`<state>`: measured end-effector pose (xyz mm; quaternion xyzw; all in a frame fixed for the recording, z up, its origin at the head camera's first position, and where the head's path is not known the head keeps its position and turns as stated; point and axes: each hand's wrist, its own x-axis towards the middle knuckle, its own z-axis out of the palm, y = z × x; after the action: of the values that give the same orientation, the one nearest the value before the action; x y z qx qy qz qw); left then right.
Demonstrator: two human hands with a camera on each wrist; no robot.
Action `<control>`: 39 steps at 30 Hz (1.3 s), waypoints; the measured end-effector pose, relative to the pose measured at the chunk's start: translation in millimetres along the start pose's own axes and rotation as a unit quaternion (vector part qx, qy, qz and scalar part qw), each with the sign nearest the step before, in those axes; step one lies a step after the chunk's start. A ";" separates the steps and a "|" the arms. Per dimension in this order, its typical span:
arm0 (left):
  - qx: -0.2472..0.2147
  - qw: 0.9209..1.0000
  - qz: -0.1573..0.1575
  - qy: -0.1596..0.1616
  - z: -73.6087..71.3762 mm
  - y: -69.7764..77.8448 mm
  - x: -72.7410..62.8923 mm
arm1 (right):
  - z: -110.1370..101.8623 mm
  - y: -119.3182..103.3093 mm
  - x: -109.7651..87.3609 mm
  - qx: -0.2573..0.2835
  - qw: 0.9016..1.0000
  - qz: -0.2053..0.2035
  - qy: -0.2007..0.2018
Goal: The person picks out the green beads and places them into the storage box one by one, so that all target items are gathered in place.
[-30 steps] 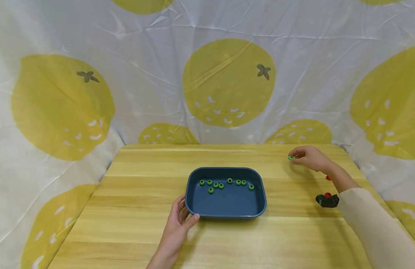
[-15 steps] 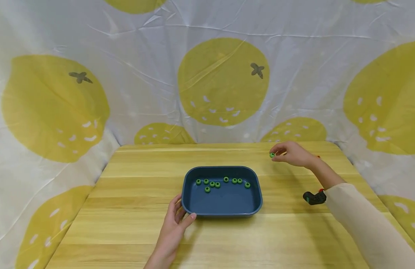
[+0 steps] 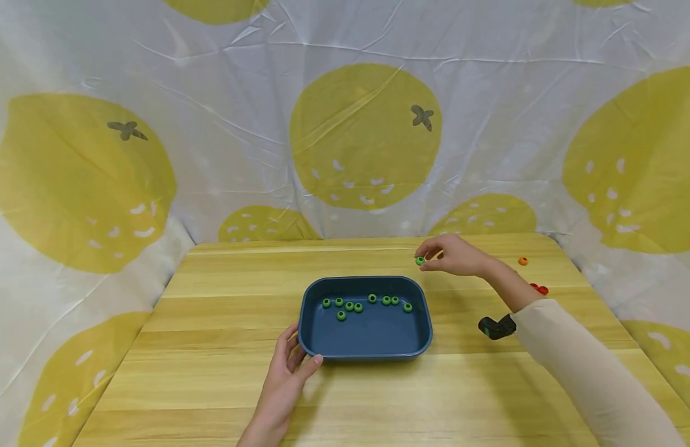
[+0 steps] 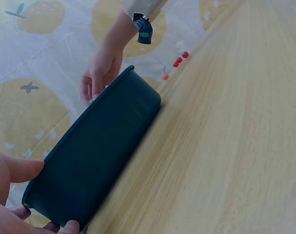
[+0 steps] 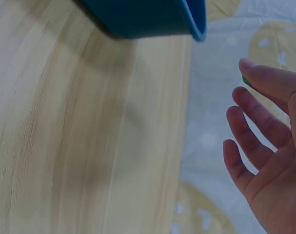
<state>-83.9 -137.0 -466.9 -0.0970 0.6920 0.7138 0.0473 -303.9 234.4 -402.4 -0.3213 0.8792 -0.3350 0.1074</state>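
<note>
Between my right hand's (image 3: 457,256) thumb and finger is a green bead (image 3: 420,261), pinched above the table just beyond the back right corner of a dark blue plastic tray (image 3: 367,340). The right wrist view shows only a sliver of that green bead (image 5: 246,81) behind the thumb, with the other fingers spread. My left hand (image 3: 283,385) grips the tray's left front corner, thumb on the rim. In the left wrist view its fingertips (image 4: 69,227) reach the tray's lower side. Several green beads (image 3: 349,307) lie in the tray, mostly toward the back.
On the right of the wooden table (image 3: 211,372) sit an orange bead (image 3: 523,261) and red beads (image 3: 543,290), partly behind the right forearm. A black device (image 3: 494,328) shows at the right sleeve. A lemon-print cloth (image 3: 244,149) hangs behind the table.
My right hand has carried the green bead leftward from the table's right side to near the tray. The orange and red beads show more now. My left hand keeps its grip on the tray.
</note>
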 end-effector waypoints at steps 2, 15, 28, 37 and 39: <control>0.000 1.000 0.000 0.000 0.1 -0.3 -0.1 | 2.9 -6.3 3.2 -0.002 1.000 -0.010 -0.007; 0.001 1.000 -0.002 0.001 0.4 -1.5 0.0 | 21.5 -39.0 24.9 -0.009 0.997 -0.062 -0.049; -0.003 1.000 0.002 0.001 0.8 -1.5 1.7 | 37.2 -58.2 46.8 -0.034 0.991 -0.106 -0.073; -0.001 1.000 0.006 0.001 -0.7 -0.6 2.9 | 45.9 -69.9 59.5 -0.027 0.988 -0.126 -0.084; -0.002 1.000 0.005 0.000 -0.8 -0.8 2.7 | 47.9 -71.8 62.5 -0.027 0.987 -0.131 -0.087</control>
<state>-86.4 -138.0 -468.2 -0.0937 0.6908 0.7156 0.0429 -297.3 128.8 -389.5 -0.4645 0.8254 -0.2935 0.1295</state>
